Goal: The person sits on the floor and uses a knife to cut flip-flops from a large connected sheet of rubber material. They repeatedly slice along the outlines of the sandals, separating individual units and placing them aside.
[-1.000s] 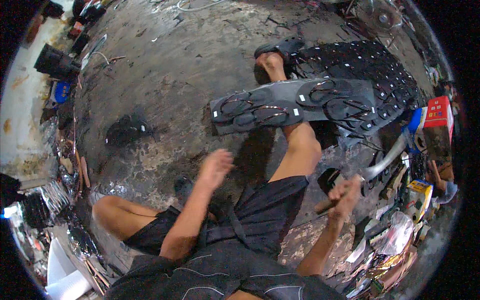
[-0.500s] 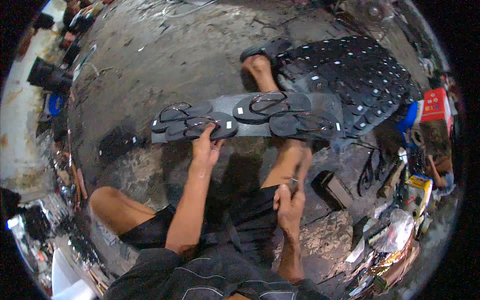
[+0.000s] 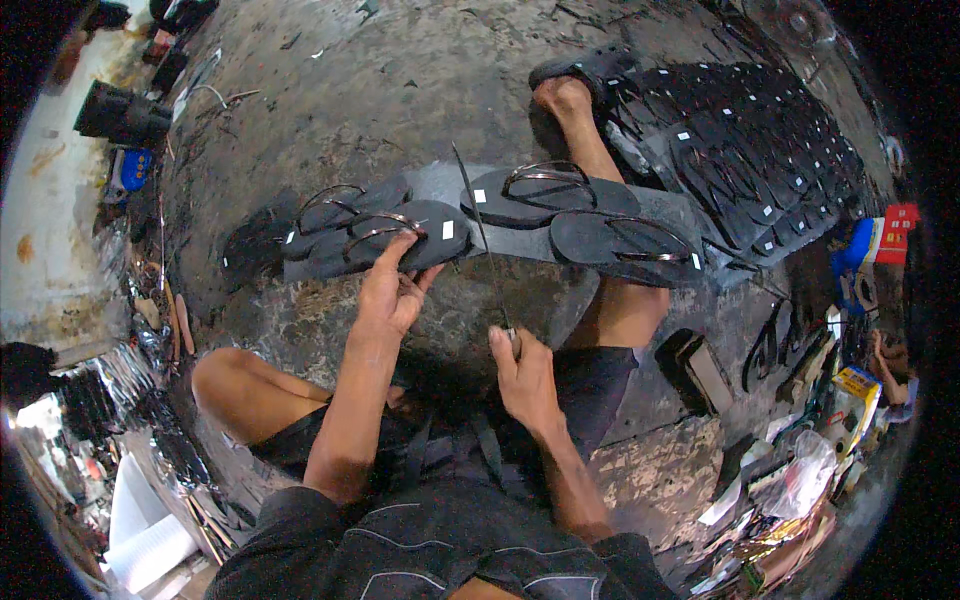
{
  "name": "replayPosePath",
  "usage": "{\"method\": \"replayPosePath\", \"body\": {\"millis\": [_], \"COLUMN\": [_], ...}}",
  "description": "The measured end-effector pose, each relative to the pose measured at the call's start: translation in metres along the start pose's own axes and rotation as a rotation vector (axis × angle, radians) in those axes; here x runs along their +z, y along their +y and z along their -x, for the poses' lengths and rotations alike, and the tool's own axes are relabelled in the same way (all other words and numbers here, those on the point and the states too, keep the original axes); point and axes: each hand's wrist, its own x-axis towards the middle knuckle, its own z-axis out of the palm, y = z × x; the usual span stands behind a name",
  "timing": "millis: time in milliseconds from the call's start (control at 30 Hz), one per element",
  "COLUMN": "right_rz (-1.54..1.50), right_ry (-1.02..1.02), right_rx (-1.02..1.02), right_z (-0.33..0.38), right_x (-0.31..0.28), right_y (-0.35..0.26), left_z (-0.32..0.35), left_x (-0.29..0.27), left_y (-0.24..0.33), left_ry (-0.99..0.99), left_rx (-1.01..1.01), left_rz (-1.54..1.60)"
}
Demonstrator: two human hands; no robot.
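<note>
A: Where was the grey sheet [image 3: 515,242]?

B: Right across the seated person's front, over the floor [image 3: 330,110]! Its right half lay over the right shin [image 3: 597,155], a likely prop. No leg showed beneath the left half, so the left hand [image 3: 392,290] presumably took that weight.

A: And that left grip?

B: Narrow, closed on the sheet's near edge, 1 digit on top beside a strap. Probably to steady sheet and sandal together.

A: The right hand [image 3: 528,380]?

B: Shut tight round the base of a long blade [image 3: 484,235]! Any handle was mostly hidden.

A: Which way did everything point?

B: The sheet's long axis ran left to right. The blade lay nearly square across it, tip away from the person, leaning left, just past the far edge. It crossed the bare gap between the left pair [image 3: 380,256] and the right pair [image 3: 585,235] of sandals, perhaps to clear all 4. Whether it touched the sheet, I couldn't tell.

A: And the sandals?

B: Lengthwise, 2 toward each short edge! Within each pair the white tags sat at opposite ends, a space-saving layout, I judged.
</note>
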Motion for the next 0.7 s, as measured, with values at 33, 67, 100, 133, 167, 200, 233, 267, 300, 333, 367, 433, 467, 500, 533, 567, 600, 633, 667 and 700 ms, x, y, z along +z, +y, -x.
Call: {"method": "replayPosePath", "body": {"millis": [33, 67, 100, 133, 167, 200, 233, 267, 300, 333, 367, 433, 467, 500, 533, 567, 600, 633, 667, 700], "right_rz": [0.063, 0.116, 0.169, 0.137, 0.110, 0.085, 0.061, 0.133, 0.138, 0.143, 0.148, 0.164, 0.163, 0.160, 0.298, 0.438, 0.836, 1.228, 1.899, 2.588], "right_ry": [0.004, -0.001, -0.015, 0.025, -0.010, -0.050, -0.088, -0.080, -0.102, -0.125, -0.149, -0.065, -0.084, -0.105, -0.112, -0.110, -0.153, -0.126, -0.107, -0.108], "right_rx": [0.032, 0.058, 0.084, 0.027, 0.007, -0.012, -0.035, -0.103, -0.057, -0.011, 0.033, -0.007, 0.018, 0.046, -0.087, -0.213, -0.389, -0.597, -0.828, -1.008], "right_z": [-0.007, -0.016, -0.024, -0.028, -0.035, -0.041, -0.049, -0.054, -0.060, -0.066, -0.069, -0.080, -0.086, -0.092, -0.103, -0.117, -0.128, -0.137, -0.151, -0.157], "right_x": [0.002, 0.008, 0.011, 0.013, 0.011, 0.008, 0.005, 0.003, 0.003, 0.003, 0.005, 0.024, 0.034, 0.046, 0.057, 0.073, 0.086, 0.092, 0.095, 0.090], "right_y": [0.007, 0.022, 0.024, 0.025, 0.025, 0.026, 0.025, 0.022, 0.018, 0.013, 0.009, 0.043, 0.041, 0.042, 0.064, 0.099, 0.106, 0.106, 0.103, 0.109], "left_z": [0.005, 0.009, 0.012, 0.014, 0.015, 0.015, 0.014, 0.012, 0.012, 0.012, 0.012, 0.010, 0.012, 0.018, 0.026, 0.033, 0.040, 0.049, 0.058, 0.072], "left_x": [0.005, 0.008, 0.006, 0.004, 0.003, -0.001, -0.004, -0.007, -0.009, -0.010, -0.012, -0.014, -0.018, -0.020, -0.015, -0.010, -0.018, -0.022, -0.026, -0.030], "left_y": [-0.002, -0.004, -0.006, -0.008, -0.009, -0.009, -0.009, -0.010, -0.011, -0.012, -0.013, -0.020, -0.019, -0.018, -0.022, -0.026, -0.025, -0.025, -0.026, -0.028], "left_ry": [-0.022, -0.038, -0.033, -0.028, -0.022, -0.027, -0.037, -0.046, -0.050, -0.052, -0.054, -0.065, -0.060, -0.040, -0.034, -0.033, -0.014, -0.012, -0.011, -0.044], "left_rx": [0.002, 0.018, 0.010, 0.002, -0.006, -0.008, -0.009, -0.010, -0.009, -0.007, -0.003, 0.003, 0.020, 0.026, 0.019, 0.007, 0.032, 0.056, 0.077, 0.084], "left_rz": [-0.009, -0.020, -0.023, -0.027, -0.030, -0.039, -0.045, -0.050, -0.039, -0.027, -0.014, -0.004, 0.004, 0.007, 0.009, 0.007, 0.006, 0.015, 0.024, 0.036]}}
